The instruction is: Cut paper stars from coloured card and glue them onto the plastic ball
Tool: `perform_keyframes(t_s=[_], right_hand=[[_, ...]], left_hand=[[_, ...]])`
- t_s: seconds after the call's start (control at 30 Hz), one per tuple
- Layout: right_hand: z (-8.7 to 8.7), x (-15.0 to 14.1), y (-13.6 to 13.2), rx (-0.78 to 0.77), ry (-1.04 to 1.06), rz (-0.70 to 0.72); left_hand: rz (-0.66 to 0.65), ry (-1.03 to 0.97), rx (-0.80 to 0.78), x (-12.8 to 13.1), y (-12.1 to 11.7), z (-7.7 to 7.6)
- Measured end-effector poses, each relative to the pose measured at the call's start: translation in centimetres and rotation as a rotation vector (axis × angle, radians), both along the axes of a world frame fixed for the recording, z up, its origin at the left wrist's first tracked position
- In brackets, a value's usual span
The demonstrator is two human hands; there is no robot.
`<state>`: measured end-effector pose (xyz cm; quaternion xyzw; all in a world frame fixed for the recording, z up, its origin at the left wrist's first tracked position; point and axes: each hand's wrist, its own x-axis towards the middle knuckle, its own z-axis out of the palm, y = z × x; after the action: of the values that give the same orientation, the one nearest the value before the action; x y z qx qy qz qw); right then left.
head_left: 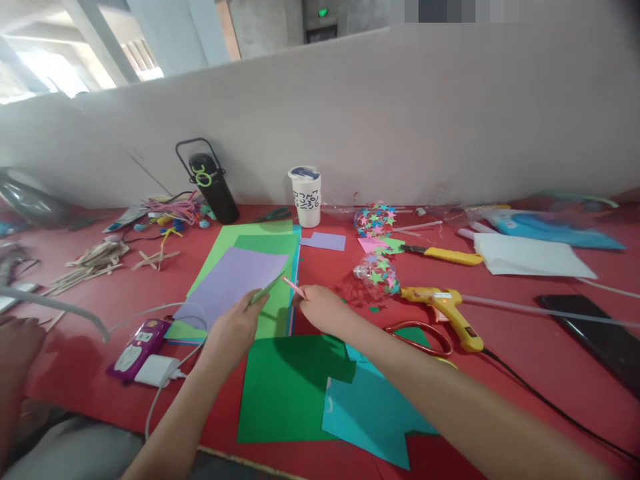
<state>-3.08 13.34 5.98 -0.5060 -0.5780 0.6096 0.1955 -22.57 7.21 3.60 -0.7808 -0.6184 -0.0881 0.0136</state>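
Note:
Over the stack of coloured sheets, my left hand (236,331) is closed on a slim green strip (266,291); whether it is paper or a pen I cannot tell. My right hand (320,308) pinches a thin pink stick (293,287), its tip close to the end of the green strip. Beneath the hands lie a purple sheet (227,280) and a light green sheet (275,313). A dark green sheet (280,393) and cut turquoise paper (373,407) are nearer the front edge. Red-handled scissors (440,343) show partly behind my right forearm.
A yellow glue gun (450,310) and a yellow utility knife (450,255) lie at right, beside star-covered clear bottle pieces (380,270). A white cup (306,200) and black bottle (215,190) stand behind. Another person's hand (17,347) is far left, near a purple power strip (140,350).

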Motion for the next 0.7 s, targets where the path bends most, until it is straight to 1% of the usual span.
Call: perform_keyframes(t_s=[0.07,0.13,0.2,0.3,0.37,0.47,0.57,0.7], right_hand=[[-0.4,-0.3,-0.2,-0.187,0.045,0.013],[-0.4,-0.2,-0.7,-0.339,0.128,-0.001],[-0.2,0.1,-1.2,-0.444,0.209,-0.032],[0.0,0.2,-1.6,-0.531,0.262,-0.085],[-0.2,0.1,-1.5,-0.553,0.259,-0.110],[-1.1,-0.4,-1.2,-0.540,0.233,-0.116],[-1.8,-1.1,-0.9,-0.488,0.193,-0.086],[-2.1,-1.9,-0.7,-0.424,0.135,-0.037]], left_hand=[[-0.014,-0.003,-0.009,0.6,-0.3,-0.2],[-0.006,-0.005,-0.012,1.2,-0.9,-0.6],[0.013,-0.012,-0.011,1.6,-1.4,-1.2],[0.036,-0.034,0.010,1.9,-1.9,-2.0],[0.042,-0.048,0.021,1.8,-1.9,-2.3],[0.067,-0.069,0.014,1.8,-1.9,-2.4],[0.090,-0.093,0.006,1.7,-1.9,-2.1],[0.101,-0.104,0.014,1.8,-2.0,-1.4]])
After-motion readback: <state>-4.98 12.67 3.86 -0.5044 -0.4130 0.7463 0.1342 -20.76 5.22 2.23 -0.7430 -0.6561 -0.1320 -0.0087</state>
